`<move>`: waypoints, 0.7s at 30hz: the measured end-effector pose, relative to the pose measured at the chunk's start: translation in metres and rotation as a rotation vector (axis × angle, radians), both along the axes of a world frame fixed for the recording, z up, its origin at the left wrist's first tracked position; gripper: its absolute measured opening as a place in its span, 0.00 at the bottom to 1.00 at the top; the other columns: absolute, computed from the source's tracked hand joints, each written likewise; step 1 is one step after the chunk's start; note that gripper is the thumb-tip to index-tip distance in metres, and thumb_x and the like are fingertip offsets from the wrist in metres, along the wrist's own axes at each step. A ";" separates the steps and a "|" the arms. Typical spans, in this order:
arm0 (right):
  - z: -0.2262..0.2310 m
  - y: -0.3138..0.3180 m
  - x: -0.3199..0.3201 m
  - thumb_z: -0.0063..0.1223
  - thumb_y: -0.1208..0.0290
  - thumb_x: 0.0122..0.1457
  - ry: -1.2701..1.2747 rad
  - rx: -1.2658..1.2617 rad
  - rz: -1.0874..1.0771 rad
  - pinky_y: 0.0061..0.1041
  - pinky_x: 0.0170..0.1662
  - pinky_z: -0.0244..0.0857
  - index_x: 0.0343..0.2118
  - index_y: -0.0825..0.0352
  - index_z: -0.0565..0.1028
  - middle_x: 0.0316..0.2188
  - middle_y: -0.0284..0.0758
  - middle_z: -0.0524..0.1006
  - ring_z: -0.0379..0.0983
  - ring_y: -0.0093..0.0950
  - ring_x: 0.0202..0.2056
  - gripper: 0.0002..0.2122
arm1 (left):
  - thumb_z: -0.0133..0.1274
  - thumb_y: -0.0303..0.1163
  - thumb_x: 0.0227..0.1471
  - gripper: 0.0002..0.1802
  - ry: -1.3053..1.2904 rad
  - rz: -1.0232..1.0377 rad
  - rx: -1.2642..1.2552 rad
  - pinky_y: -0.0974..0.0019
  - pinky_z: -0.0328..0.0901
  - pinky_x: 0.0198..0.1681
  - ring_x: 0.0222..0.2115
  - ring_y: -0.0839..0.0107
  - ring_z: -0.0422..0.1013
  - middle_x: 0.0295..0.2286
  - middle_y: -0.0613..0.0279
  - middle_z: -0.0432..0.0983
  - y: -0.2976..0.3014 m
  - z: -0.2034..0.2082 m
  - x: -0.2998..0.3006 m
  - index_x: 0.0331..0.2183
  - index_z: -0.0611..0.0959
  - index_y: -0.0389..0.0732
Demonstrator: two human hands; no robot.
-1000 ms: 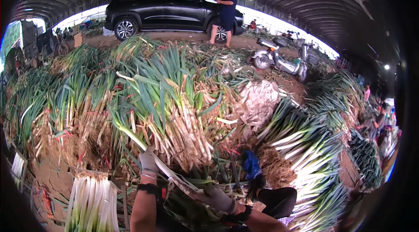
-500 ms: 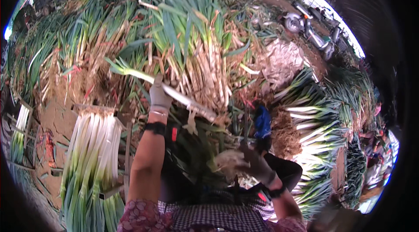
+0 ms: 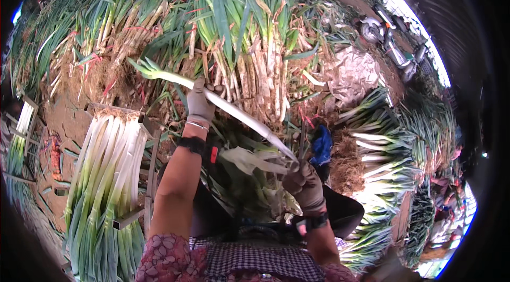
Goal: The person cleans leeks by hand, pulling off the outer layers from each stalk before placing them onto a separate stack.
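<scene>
My left hand point(image 3: 201, 102), in a pale glove, is closed round the upper part of a long leek point(image 3: 241, 115). Its split green tip points to the left, and the white shaft slopes down to the right. At the lower end of that leek my gloved right hand point(image 3: 305, 185) is closed, fingers pressed together at its tip. A pale loose leaf peel point(image 3: 247, 159) stretches below the shaft, up to the right fingers. Leaf scraps point(image 3: 265, 189) lie in the dark area between my arms.
Unpeeled leeks with muddy roots point(image 3: 260, 75) are heaped ahead. A metal rack point(image 3: 150, 176) at left holds cleaned leeks point(image 3: 109, 170). Further leeks point(image 3: 377, 168) lie in rows on the right, beside a blue cloth-like thing point(image 3: 321, 145) and a crumpled pale sheet point(image 3: 355, 75). Scooters and a car stand beyond.
My right hand has come up and forward from near my lap to the leek's lower end. The leek's lower end has swung down and right. My left hand keeps its hold.
</scene>
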State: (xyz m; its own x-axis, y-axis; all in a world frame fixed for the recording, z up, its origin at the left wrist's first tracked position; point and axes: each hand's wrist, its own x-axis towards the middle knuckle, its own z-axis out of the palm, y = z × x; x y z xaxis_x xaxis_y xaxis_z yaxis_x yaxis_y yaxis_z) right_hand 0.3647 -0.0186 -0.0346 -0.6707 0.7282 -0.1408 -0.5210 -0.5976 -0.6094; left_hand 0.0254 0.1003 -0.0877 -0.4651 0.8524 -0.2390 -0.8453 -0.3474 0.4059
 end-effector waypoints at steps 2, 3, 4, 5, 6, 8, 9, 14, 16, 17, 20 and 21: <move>0.001 -0.004 0.015 0.52 0.58 0.60 -0.708 0.207 0.071 0.17 0.24 0.61 0.51 0.67 0.70 0.28 0.28 0.75 0.67 0.17 0.21 0.21 | 0.53 0.33 0.53 0.09 0.063 -0.006 -0.096 0.57 0.72 0.29 0.19 0.61 0.73 0.18 0.62 0.68 0.001 0.009 0.012 0.27 0.73 0.39; 0.003 0.006 0.014 0.51 0.60 0.60 -1.153 0.438 0.180 0.16 0.24 0.61 0.54 0.68 0.68 0.33 0.30 0.77 0.67 0.15 0.22 0.22 | 0.53 0.33 0.53 0.08 0.131 0.009 -0.180 0.59 0.73 0.27 0.18 0.61 0.72 0.18 0.62 0.69 0.001 0.016 0.017 0.27 0.74 0.39; 0.004 0.010 0.014 0.50 0.59 0.61 -1.172 0.480 0.043 0.16 0.24 0.61 0.54 0.68 0.68 0.34 0.30 0.77 0.68 0.15 0.22 0.23 | 0.53 0.31 0.52 0.08 0.152 0.037 -0.239 0.63 0.72 0.23 0.16 0.64 0.71 0.18 0.62 0.69 0.000 0.019 0.021 0.28 0.74 0.37; 0.007 0.012 0.011 0.48 0.59 0.61 -1.187 0.521 -0.093 0.16 0.24 0.61 0.55 0.69 0.67 0.35 0.30 0.77 0.68 0.15 0.23 0.23 | 0.53 0.31 0.52 0.08 0.157 0.033 -0.244 0.63 0.72 0.23 0.16 0.64 0.71 0.18 0.62 0.69 -0.001 0.022 0.024 0.28 0.74 0.37; 0.022 0.019 0.001 0.48 0.59 0.61 -1.179 0.517 -0.085 0.16 0.24 0.61 0.55 0.69 0.67 0.35 0.30 0.77 0.68 0.15 0.23 0.23 | 0.53 0.30 0.51 0.08 0.211 0.034 -0.277 0.64 0.72 0.22 0.16 0.65 0.70 0.18 0.62 0.69 -0.005 0.025 0.026 0.29 0.74 0.36; 0.059 0.023 -0.034 0.47 0.57 0.62 -0.956 0.555 -0.025 0.17 0.25 0.62 0.55 0.70 0.66 0.33 0.29 0.76 0.68 0.15 0.23 0.24 | 0.53 0.29 0.49 0.07 0.246 0.067 -0.236 0.64 0.73 0.21 0.16 0.69 0.68 0.18 0.62 0.68 -0.007 0.022 0.029 0.30 0.75 0.36; 0.046 0.025 -0.043 0.47 0.57 0.62 -0.958 0.554 -0.044 0.17 0.25 0.62 0.55 0.70 0.66 0.33 0.29 0.76 0.68 0.15 0.23 0.24 | 0.53 0.29 0.49 0.07 0.252 0.051 -0.227 0.64 0.73 0.21 0.16 0.69 0.68 0.18 0.62 0.68 -0.003 0.023 0.037 0.30 0.75 0.36; -0.016 0.026 -0.064 0.46 0.51 0.62 -0.840 0.349 0.099 0.19 0.26 0.60 0.43 0.66 0.73 0.25 0.28 0.73 0.68 0.18 0.24 0.20 | 0.53 0.28 0.48 0.07 0.240 0.000 -0.305 0.64 0.71 0.20 0.14 0.68 0.66 0.18 0.63 0.68 -0.005 0.014 0.033 0.31 0.76 0.36; -0.022 0.009 -0.064 0.48 0.50 0.61 -0.641 0.137 0.057 0.18 0.26 0.60 0.37 0.65 0.72 0.24 0.28 0.72 0.66 0.18 0.23 0.19 | 0.53 0.28 0.49 0.07 0.197 0.009 -0.300 0.63 0.69 0.18 0.13 0.68 0.65 0.17 0.63 0.67 -0.008 0.008 0.031 0.32 0.76 0.35; -0.024 0.000 -0.066 0.50 0.50 0.60 -0.447 -0.071 0.018 0.18 0.25 0.59 0.31 0.64 0.72 0.23 0.27 0.70 0.65 0.17 0.23 0.18 | 0.53 0.27 0.49 0.07 0.161 0.015 -0.271 0.63 0.68 0.18 0.14 0.69 0.65 0.17 0.63 0.67 -0.006 -0.002 0.027 0.32 0.76 0.35; -0.030 0.001 -0.064 0.47 0.52 0.62 -0.351 -0.162 -0.051 0.17 0.23 0.57 0.31 0.62 0.70 0.21 0.27 0.69 0.64 0.18 0.21 0.16 | 0.50 0.23 0.51 0.06 0.246 -0.018 -0.288 0.61 0.70 0.19 0.18 0.70 0.65 0.21 0.63 0.67 0.001 -0.022 0.045 0.34 0.74 0.35; -0.028 0.003 -0.060 0.45 0.52 0.63 -0.291 -0.274 -0.064 0.18 0.23 0.56 0.31 0.61 0.70 0.19 0.29 0.69 0.63 0.20 0.19 0.16 | 0.50 0.23 0.51 0.06 0.224 -0.051 -0.296 0.61 0.71 0.19 0.19 0.70 0.65 0.21 0.63 0.67 0.004 -0.026 0.054 0.34 0.74 0.35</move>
